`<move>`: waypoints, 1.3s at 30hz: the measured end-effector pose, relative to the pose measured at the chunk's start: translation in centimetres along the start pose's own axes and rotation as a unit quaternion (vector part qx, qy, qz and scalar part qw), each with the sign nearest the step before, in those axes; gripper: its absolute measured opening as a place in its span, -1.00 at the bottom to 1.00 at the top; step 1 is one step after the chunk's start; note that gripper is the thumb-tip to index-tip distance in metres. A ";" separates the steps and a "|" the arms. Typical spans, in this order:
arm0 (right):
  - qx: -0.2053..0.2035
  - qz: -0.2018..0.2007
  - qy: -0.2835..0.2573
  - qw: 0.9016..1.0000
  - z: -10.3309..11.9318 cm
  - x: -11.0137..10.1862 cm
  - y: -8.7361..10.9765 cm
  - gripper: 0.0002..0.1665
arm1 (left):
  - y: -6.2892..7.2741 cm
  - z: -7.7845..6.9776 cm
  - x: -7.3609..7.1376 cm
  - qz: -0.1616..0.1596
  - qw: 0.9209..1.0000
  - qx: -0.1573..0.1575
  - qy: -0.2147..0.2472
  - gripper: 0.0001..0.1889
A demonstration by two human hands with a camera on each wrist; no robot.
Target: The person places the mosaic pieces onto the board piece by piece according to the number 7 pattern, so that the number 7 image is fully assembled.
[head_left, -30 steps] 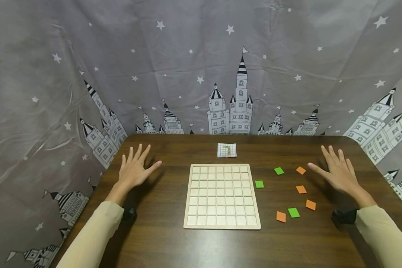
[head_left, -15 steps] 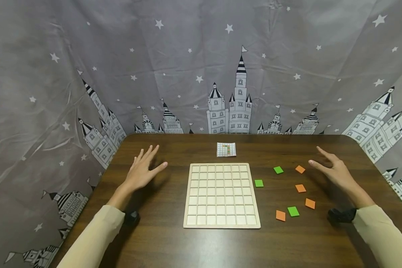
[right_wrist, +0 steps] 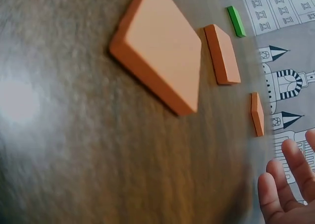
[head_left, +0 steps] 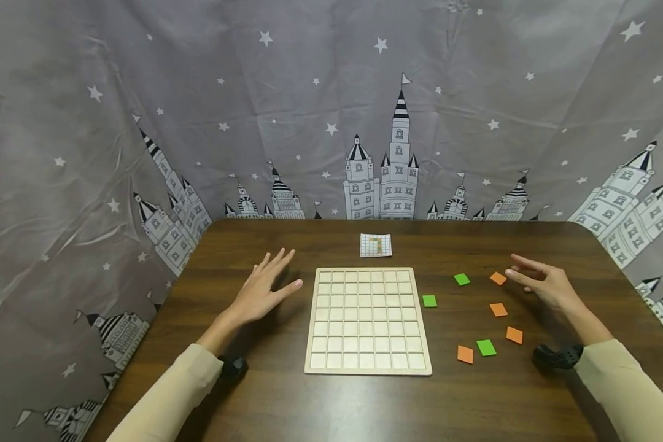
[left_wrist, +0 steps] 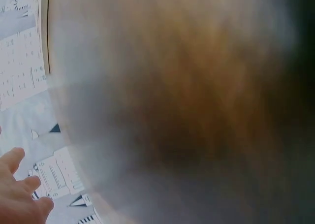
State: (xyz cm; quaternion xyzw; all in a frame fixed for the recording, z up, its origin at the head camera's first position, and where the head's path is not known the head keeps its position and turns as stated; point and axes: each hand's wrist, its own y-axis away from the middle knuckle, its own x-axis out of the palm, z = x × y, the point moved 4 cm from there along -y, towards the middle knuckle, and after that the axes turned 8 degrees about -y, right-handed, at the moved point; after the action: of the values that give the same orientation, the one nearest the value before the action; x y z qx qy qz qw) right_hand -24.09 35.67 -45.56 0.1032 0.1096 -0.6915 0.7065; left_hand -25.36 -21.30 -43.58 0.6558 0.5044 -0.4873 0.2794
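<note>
My left hand (head_left: 258, 293) hovers left of the pale wooden grid board (head_left: 312, 319), fingers spread and nothing held. On the right, my right hand (head_left: 549, 287) reaches in with thumb and index finger beside an orange square tile (head_left: 498, 279). Its fingers are loosely bent and hold nothing. More orange tiles (head_left: 498, 310) and several green tiles (head_left: 461, 279) lie flat between the board and that hand. In the right wrist view an orange tile (right_wrist: 160, 49) looms close, and the right fingertips (right_wrist: 268, 187) show at the lower right corner.
A small printed card (head_left: 376, 245) with a coloured grid pattern lies behind the board. The brown wooden table (head_left: 287, 405) ends at the back against a grey curtain (head_left: 287, 67) printed with castles and stars. Most of the left wrist view is blurred.
My left hand has moved right, toward the board. My right hand has shifted slightly left toward the nearest orange tile, its spread fingers drawing in. The tiles and board have stayed put.
</note>
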 end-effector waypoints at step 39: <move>0.016 -0.008 0.108 0.994 -1.1 1.2 -0.4 -0.33 | 1.5 -2.0 4.1 0.090 0.993 0.074 0.001 -0.24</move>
State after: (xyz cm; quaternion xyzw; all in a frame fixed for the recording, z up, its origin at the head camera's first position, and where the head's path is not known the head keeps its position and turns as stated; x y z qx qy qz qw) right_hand -24.48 34.86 -46.95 0.1876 0.1746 -0.6833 0.6836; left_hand -23.17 -18.48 -46.83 0.7180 0.4065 -0.4950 0.2723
